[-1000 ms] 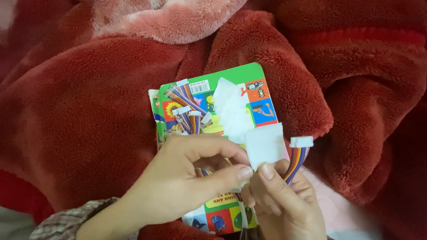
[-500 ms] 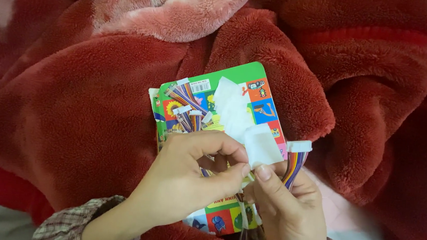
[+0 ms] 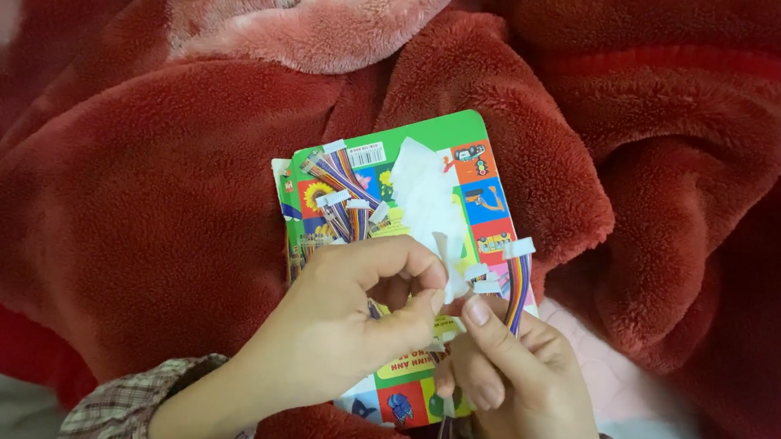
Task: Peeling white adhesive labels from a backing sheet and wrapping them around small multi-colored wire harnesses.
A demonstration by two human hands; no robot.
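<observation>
A colourful green-edged picture book [image 3: 449, 142] lies on a red fleece blanket. On it rest several bundles of multicoloured ribbon wires with white connectors [image 3: 342, 198] and a crumpled white piece of paper or plastic [image 3: 424, 194]. My left hand [image 3: 348, 325] pinches the lower end of that white piece between thumb and forefinger. My right hand [image 3: 507, 380] holds a rainbow wire bundle [image 3: 518, 286] upright, its white connector at the top, and its thumb meets the left fingers at the white piece.
The red fleece blanket [image 3: 139, 186] covers nearly everything, with a paler pink fold [image 3: 331, 17] at the top. A plaid sleeve [image 3: 126, 407] shows on my left forearm. Pale fabric shows at the bottom right corner [image 3: 666, 435].
The small white piece held flat between both hands has been folded or pulled down and narrowed. My right hand has risen slightly and the wire bundle stands more exposed.
</observation>
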